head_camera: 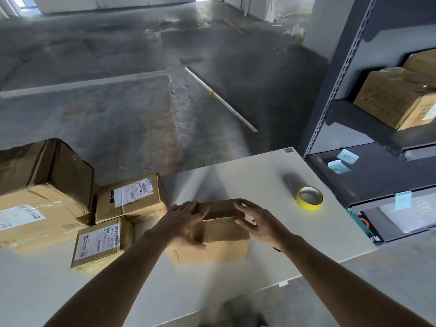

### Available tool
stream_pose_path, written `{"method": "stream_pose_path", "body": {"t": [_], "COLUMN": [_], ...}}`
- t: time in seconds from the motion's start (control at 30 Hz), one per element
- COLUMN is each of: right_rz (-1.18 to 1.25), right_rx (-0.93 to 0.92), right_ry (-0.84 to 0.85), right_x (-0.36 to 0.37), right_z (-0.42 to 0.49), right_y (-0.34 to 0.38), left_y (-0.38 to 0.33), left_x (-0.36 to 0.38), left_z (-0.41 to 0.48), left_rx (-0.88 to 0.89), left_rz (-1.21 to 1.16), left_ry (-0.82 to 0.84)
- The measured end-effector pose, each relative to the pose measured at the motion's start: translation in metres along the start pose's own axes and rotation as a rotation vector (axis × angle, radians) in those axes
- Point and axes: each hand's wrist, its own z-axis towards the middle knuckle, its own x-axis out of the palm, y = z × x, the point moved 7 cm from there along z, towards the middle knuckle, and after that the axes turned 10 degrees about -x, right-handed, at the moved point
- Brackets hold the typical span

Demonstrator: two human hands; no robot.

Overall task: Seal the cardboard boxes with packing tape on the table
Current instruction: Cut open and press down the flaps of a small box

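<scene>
**Both hands on the box, tape lying apart**

The box (221, 237) sits on the table (259, 175) at the middle of the view, its brown flaps folded over the top. The left hand (186, 223) lies flat on the box's 9 o'clock side with its fingers straight, pressing the flaps and gripping nothing. The right hand (257, 223) is at the 3 o'clock side, released, with fingers spread and loosely bent and their tips at the flap edge. Whether they touch the card I cannot tell.

The yellow tape (309, 197) lies flat on the table at 2 o'clock from the box, well apart from both hands. Three labelled parcels (129, 197) crowd together at 9 to 10 o'clock. A dark shelf (368, 123) stands at 3 o'clock beside the table, with a carton (396, 95) on an upper level and blue notes (342, 161) stuck lower down.
</scene>
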Motion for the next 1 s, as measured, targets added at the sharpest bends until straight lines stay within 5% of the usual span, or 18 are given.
{"method": "stream_pose_path", "body": {"t": [0.33,1.0], "right_rz": [-0.264,-0.299], "right_rx": [0.075,0.015], "right_ry": [0.42,0.31], "right_x": [0.017,0.018], "right_z": [0.008,0.003], "right_y": [0.012,0.02], "left_y": [0.0,-0.021], "left_x": [0.0,0.002], "left_z": [-0.001,0.016], "left_rx": [-0.006,-0.016], "left_rz": [-0.01,0.083], "left_ry": [0.031,0.122]}}
